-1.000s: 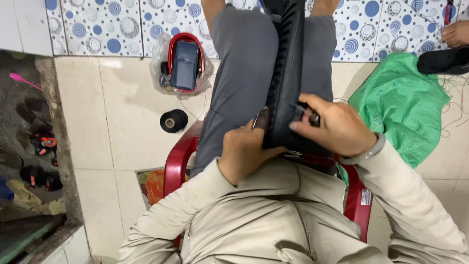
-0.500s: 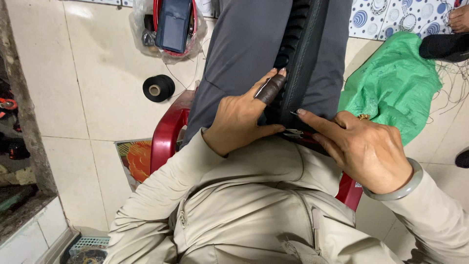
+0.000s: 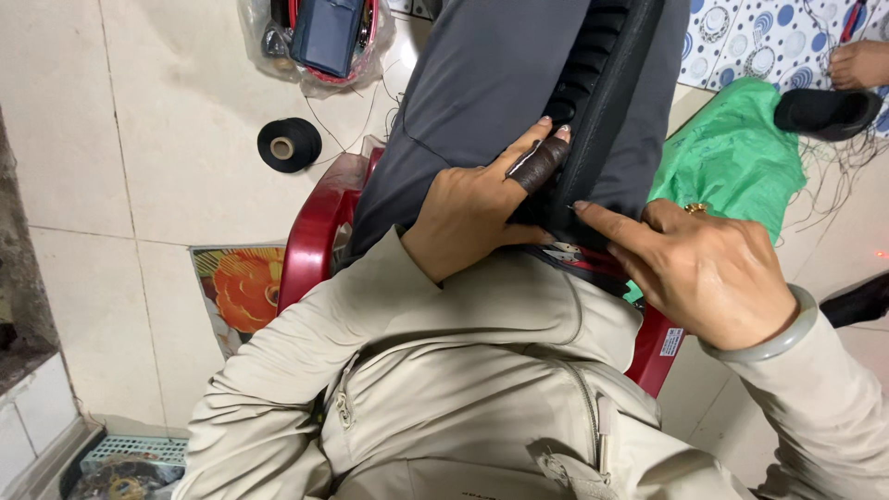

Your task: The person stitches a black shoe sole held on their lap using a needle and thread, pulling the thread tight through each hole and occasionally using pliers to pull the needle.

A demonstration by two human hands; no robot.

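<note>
We see the scene under even, fairly bright indoor light that seems to fall from above, so the pale floor tiles (image 3: 157,157) read clean and only soft, short shadows sit under the black thread spool (image 3: 289,144) and beside the red plastic chair (image 3: 310,243). A mild glare shines on the clear plastic bag (image 3: 319,46) at the top and on the chair's glossy rim, while the dark padded strap (image 3: 602,102) swallows its detail in shadow. Focus holds on our left hand (image 3: 472,213) and right hand (image 3: 708,278); the beige jacket (image 3: 444,407) near the lens is slightly soft, and the wide lens bends tile lines towards the edges.
</note>
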